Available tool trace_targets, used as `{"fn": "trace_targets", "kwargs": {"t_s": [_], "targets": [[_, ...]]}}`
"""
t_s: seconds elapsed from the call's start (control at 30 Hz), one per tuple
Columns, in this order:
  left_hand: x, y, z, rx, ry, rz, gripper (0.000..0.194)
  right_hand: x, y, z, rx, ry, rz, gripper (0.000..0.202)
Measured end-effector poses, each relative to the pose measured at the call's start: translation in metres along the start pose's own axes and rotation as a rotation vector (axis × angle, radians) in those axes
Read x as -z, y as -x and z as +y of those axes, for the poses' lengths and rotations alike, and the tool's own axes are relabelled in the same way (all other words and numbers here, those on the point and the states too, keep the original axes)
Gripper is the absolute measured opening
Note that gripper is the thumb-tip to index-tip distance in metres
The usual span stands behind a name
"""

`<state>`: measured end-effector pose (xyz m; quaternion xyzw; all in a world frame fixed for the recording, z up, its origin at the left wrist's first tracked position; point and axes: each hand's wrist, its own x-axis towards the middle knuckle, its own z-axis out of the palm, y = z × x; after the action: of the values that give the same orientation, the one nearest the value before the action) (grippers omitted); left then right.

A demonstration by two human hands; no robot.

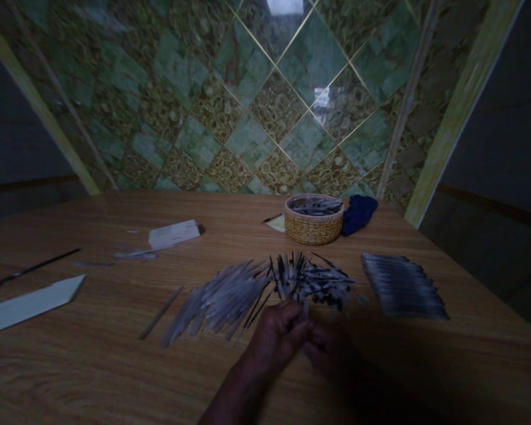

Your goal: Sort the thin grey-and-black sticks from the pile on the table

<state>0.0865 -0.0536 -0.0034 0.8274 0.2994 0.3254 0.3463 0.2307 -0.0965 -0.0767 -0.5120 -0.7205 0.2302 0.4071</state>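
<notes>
My left hand (pixel 279 333) and my right hand (pixel 327 348) meet at the table's near middle, both with closed fingers. A slim translucent pen part (pixel 305 308) shows faintly above the fingertips; blur and dimness hide its lower part. Just beyond the left hand lies a fanned pile of clear pen barrels (pixel 230 295). Black-tipped pen parts (pixel 318 280) are heaped directly ahead of both hands. Off to the right, a neat row of dark-cored pens (pixel 402 286) lies side by side.
A woven basket (pixel 314 229) filled with slim sticks stands at the back, beside a dark blue cloth (pixel 359 213). Leftward are a white box (pixel 174 234), loose clear strips (pixel 135 255), a thin black rod (pixel 34 269) and a pale flat strip (pixel 30 304). A tiled wall rises behind the wooden table.
</notes>
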Motion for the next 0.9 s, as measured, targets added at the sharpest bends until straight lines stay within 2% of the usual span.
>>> {"fn": "trace_targets", "kwargs": {"t_s": [0.23, 0.6, 0.73, 0.9], "targets": [[-0.0012, -0.0002, 0.0052, -0.015, -0.039, 0.016, 0.025, -0.0018, 0.0031, -0.0011, 0.017, -0.01, 0.011, 0.011], [-0.0035, -0.0001, 0.0071, -0.037, -0.103, 0.008, 0.021, -0.0014, 0.0035, -0.0066, -0.036, 0.018, 0.013, 0.011], [-0.0036, -0.0015, 0.007, -0.053, -0.103, 0.016, 0.024, -0.0024, 0.0031, -0.0063, -0.045, 0.007, 0.021, 0.015], [-0.0022, -0.0017, 0.0052, -0.042, -0.072, 0.018, 0.027, 0.0045, 0.0012, -0.0025, -0.053, -0.186, -0.106, 0.017]]}}
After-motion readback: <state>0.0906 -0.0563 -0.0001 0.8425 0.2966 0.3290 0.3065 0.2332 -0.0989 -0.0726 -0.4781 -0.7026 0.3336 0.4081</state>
